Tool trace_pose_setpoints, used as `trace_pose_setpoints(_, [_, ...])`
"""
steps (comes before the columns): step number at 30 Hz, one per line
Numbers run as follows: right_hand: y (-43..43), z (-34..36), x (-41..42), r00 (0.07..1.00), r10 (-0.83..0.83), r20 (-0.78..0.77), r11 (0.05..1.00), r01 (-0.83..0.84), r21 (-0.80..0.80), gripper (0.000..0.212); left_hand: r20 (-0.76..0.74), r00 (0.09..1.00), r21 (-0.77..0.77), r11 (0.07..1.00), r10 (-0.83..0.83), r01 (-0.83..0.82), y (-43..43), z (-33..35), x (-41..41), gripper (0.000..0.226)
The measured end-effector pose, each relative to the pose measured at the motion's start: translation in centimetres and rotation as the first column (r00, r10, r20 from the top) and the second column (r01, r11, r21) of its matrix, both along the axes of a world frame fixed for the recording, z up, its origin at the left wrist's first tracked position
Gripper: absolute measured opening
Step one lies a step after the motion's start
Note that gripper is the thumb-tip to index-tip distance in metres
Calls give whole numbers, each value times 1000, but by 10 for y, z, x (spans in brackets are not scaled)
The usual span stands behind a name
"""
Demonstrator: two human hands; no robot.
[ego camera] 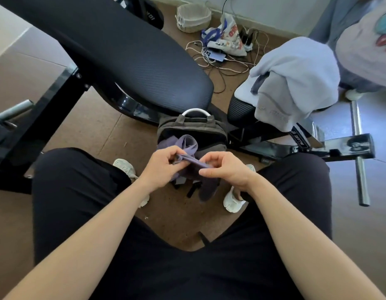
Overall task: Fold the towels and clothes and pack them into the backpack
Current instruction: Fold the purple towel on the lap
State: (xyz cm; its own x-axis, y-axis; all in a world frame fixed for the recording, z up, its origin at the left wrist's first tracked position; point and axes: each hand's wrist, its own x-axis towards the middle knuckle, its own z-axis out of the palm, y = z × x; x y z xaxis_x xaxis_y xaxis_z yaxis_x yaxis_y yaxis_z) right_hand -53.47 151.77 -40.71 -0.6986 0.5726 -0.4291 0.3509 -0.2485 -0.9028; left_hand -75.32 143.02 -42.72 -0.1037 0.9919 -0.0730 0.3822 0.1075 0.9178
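— Hands? Left hand (163, 164) and right hand (225, 168) both pinch a rolled purple fabric garment (188, 158), fingers closed on it.

— Location? Above the open grey canvas backpack (209, 127) (on the floor, between the knees); pale towels (296, 79) heaped on the bench.

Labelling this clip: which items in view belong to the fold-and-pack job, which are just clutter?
Job:
- purple garment, pinched by left hand and right hand
- backpack, open on the floor
- pale towels heaped on the bench seat

Lying about:
- phone on cables
- printed bag
- woven basket
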Motion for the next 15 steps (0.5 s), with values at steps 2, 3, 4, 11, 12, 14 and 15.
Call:
trace_pose_setpoints(2, [1, -2, 2, 998, -30, 58, 996, 25, 86, 14, 89, 987, 21, 990, 137, -139, 2, 6, -7, 25])
trace_pose_setpoints(3, [1, -2, 3, 997, -55, 57, 991, 48, 122, 15, 138, 969, 18, 978, 204, -209, 3, 7, -11, 23])
trace_pose_setpoints(4, [2, -1, 5, 995, -90, 37, 986, 84, 147, 15, 174, 953, 2, 967, 249, -253, 2, 8, -14, 20])
trace_pose_setpoints(11, [-10, 19, 4, 863, -424, -276, 901, 431, -39, 8, 279, 921, -84, 962, 273, -260, -16, 28, -10, 39])
trace_pose_setpoints(12, [-13, 20, 1, 843, -467, -266, 877, 479, -23, 5, 277, 914, -81, 955, 298, -286, -18, 31, -9, 42])
trace_pose_setpoints(14, [-22, 23, -6, 837, -496, -230, 843, 528, 104, 2, 271, 911, -57, 950, 312, -308, -25, 32, -4, 38])
trace_pose_setpoints(15, [-28, 24, -11, 843, -491, -221, 835, 527, 157, 4, 274, 912, -43, 951, 306, -306, -29, 32, 0, 34])
